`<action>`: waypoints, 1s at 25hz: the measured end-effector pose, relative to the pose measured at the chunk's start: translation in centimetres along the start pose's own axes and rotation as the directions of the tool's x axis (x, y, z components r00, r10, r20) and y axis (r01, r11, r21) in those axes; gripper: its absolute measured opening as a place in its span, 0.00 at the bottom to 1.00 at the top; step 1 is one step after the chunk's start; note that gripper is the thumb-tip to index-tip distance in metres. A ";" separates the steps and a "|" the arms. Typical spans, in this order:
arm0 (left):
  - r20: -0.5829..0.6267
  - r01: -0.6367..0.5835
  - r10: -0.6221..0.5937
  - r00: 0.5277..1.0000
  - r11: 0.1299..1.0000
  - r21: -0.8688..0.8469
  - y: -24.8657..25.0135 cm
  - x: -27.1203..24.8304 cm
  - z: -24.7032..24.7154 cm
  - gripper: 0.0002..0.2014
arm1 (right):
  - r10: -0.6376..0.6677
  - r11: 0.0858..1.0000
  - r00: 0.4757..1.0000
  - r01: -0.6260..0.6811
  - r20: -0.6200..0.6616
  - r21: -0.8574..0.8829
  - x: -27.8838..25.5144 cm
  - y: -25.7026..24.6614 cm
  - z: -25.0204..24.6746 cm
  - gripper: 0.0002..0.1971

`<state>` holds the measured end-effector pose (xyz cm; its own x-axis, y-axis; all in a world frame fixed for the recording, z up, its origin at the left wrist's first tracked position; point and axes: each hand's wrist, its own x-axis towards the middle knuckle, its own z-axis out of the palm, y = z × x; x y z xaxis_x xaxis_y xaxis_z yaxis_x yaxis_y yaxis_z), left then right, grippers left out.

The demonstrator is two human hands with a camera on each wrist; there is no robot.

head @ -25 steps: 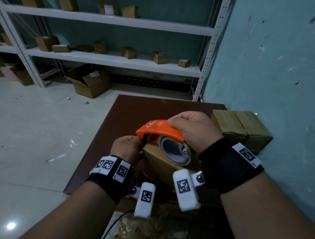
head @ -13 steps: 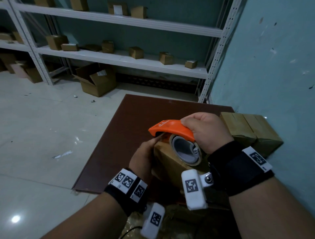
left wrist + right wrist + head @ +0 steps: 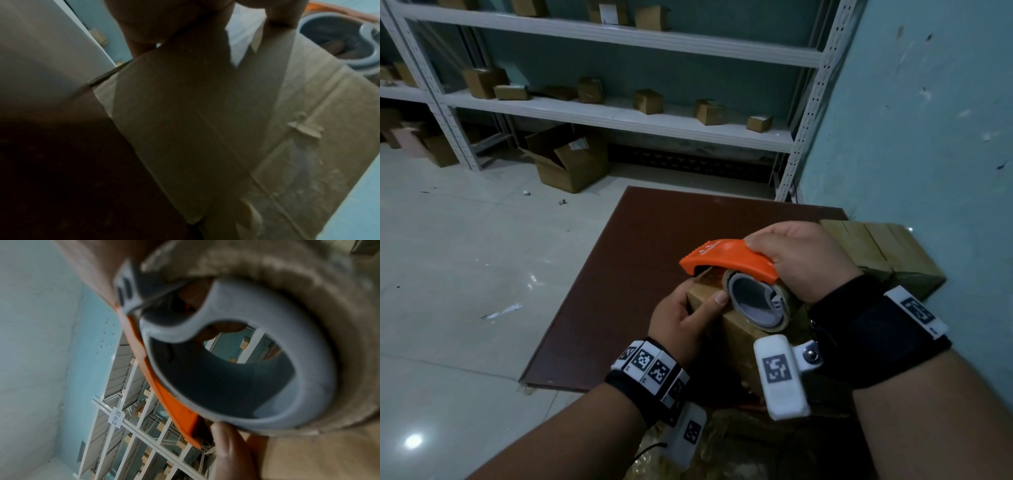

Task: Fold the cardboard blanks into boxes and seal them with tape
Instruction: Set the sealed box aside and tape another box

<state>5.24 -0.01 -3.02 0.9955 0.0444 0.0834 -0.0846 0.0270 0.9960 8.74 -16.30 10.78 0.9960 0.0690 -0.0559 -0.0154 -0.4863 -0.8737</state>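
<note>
I hold a small cardboard box (image 3: 743,337) above the brown board (image 3: 633,274). My left hand (image 3: 688,311) grips its left end, thumb on the top face and fingers round the far side. My right hand (image 3: 801,260) grips an orange tape dispenser (image 3: 726,260) with a roll of brown tape (image 3: 756,303), which sits on top of the box. In the left wrist view the box (image 3: 205,129) fills the frame, with the thumb tip (image 3: 281,14) on its edge. The right wrist view shows the grey core of the roll (image 3: 236,369) up close.
Two finished boxes (image 3: 876,250) lie against the blue wall on the right. A white shelf rack (image 3: 619,116) with small boxes stands behind, an open carton (image 3: 568,164) on the floor below it. Crumpled plastic wrap (image 3: 722,445) lies near my body.
My left hand moved from under the dispenser's front end to a grip on the left end of the box, thumb on top. The dispenser stayed on the box.
</note>
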 end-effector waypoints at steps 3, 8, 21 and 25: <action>-0.042 0.022 -0.020 0.999 0.999 0.038 0.3 -0.4 0.3 0.17 | 0.005 0.999 1.000 -0.005 0.017 -0.042 -0.1 0.0 -0.7 0.08; -0.104 0.067 -0.059 0.993 0.995 0.072 0.3 -0.5 0.4 0.15 | -0.012 0.997 1.000 0.010 -0.026 -0.073 -1.3 0.2 -3.8 0.08; -0.130 0.097 -0.079 0.988 0.986 0.138 1.3 -1.3 1.4 0.20 | -0.013 0.996 0.997 0.007 -0.074 -0.094 -6.1 4.6 -8.4 0.04; -0.145 0.126 -0.112 0.983 0.988 0.088 1.8 -1.6 1.8 0.20 | -0.015 0.995 0.994 0.004 -0.105 -0.099 -7.3 5.5 -10.1 0.03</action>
<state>3.56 -1.84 -1.33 0.9821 0.1853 -0.0345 0.0456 -0.0561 0.9974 2.30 -28.28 11.29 0.9998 -0.0159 0.0082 -0.0023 -0.5697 -0.8218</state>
